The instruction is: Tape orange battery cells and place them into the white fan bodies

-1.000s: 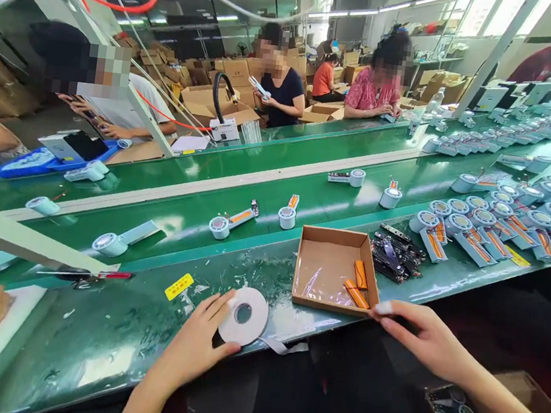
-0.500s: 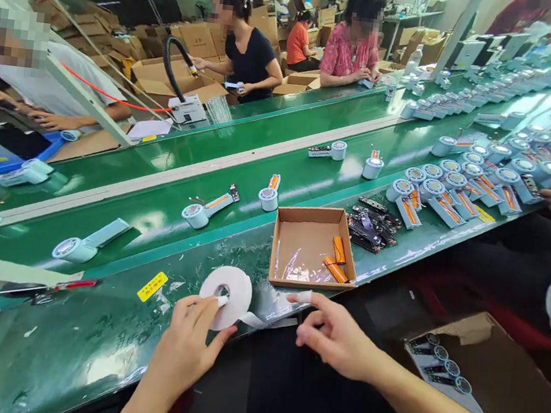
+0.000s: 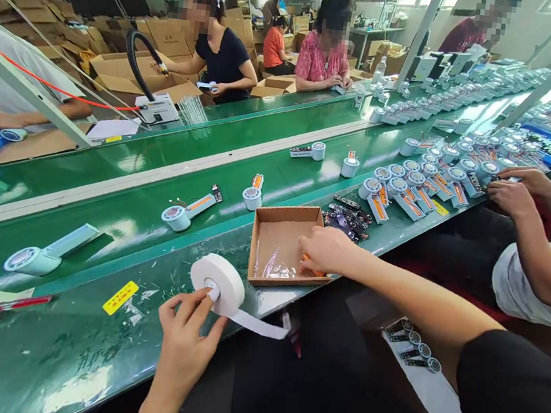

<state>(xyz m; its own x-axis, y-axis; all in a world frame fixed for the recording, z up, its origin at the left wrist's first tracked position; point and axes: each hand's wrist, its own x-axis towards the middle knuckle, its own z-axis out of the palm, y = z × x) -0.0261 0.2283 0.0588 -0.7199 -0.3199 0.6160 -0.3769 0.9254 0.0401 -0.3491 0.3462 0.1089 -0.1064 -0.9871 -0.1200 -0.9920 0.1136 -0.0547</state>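
Note:
My left hand (image 3: pixel 192 329) grips a roll of white tape (image 3: pixel 231 287) near the bench's front edge, one finger in its core. The roll is tilted up, and a loose strip of tape (image 3: pixel 262 325) hangs from it to the right. My right hand (image 3: pixel 328 249) is inside a shallow cardboard box (image 3: pixel 255 247), its fingers curled down on orange battery cells (image 3: pixel 305 257). The hand hides most of the cells, and its fingertips are partly covered. A pile of dark circuit boards (image 3: pixel 347 216) lies just behind the box.
Pale blue fan-like units (image 3: pixel 176 217) lie spaced along the green conveyor (image 3: pixel 131 200), with many more crowded at right. A co-worker's hands (image 3: pixel 519 191) work there. A yellow label (image 3: pixel 120 297) and red-handled pliers (image 3: pixel 26 302) lie left. An open carton with several units (image 3: pixel 421 351) stands below right.
My right hand has moved from beside the tape to inside the cardboard box, onto the cells. The tape roll is tilted up more, and its loose strip shows longer. The view has shifted right.

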